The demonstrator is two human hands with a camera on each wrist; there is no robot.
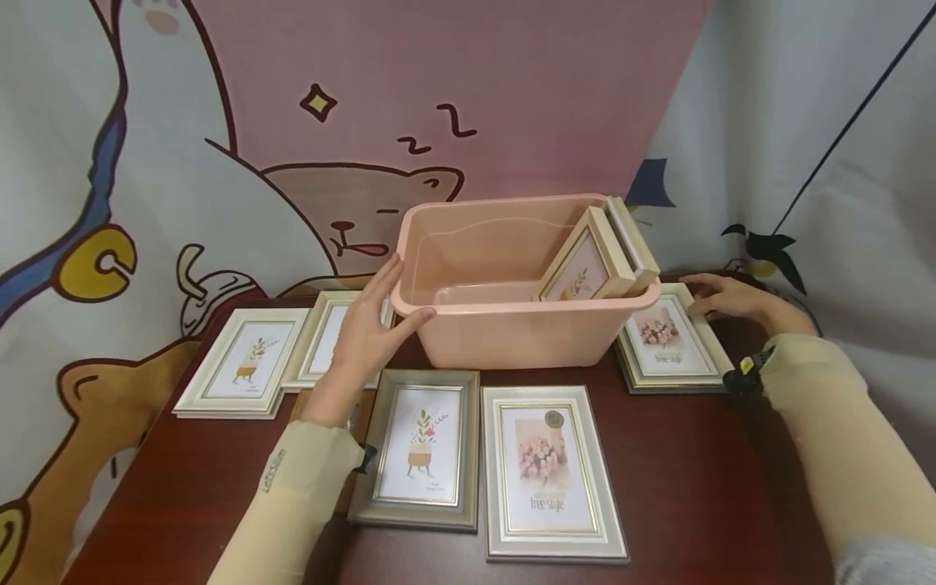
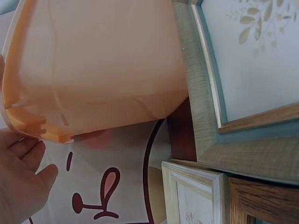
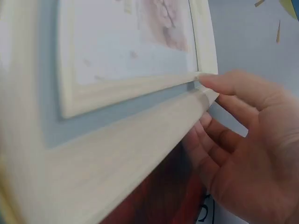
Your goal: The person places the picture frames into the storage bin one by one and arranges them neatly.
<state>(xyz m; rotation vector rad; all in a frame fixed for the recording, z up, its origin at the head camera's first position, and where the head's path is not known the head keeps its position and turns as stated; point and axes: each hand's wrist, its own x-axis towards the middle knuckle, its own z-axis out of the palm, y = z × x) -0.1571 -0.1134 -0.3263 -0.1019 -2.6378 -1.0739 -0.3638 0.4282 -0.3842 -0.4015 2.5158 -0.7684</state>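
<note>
My left hand (image 1: 366, 325) rests against the left front corner of a pink plastic bin (image 1: 512, 337), its fingers along the left rim and its thumb at the front rim. Beside the bin's right end, my right hand (image 1: 738, 301) pinches the far right corner of a cream picture frame (image 1: 702, 333) with a pink flower print. In the right wrist view the thumb lies on top of that frame's edge and the fingers are below. Underneath it lies a darker frame (image 1: 676, 388). Inside the bin's right end, two pale frames (image 1: 621, 268) lean on edge.
A grey-brown frame (image 1: 468, 455) and a silvery white frame (image 1: 493, 479) lie in front of the bin. Left of it are a stacked cream frame (image 1: 281, 357) and another pale frame (image 1: 318, 317). A brown wood frame (image 2: 247, 200) is partly hidden under my left forearm. A printed cloth (image 1: 512, 97) hangs behind.
</note>
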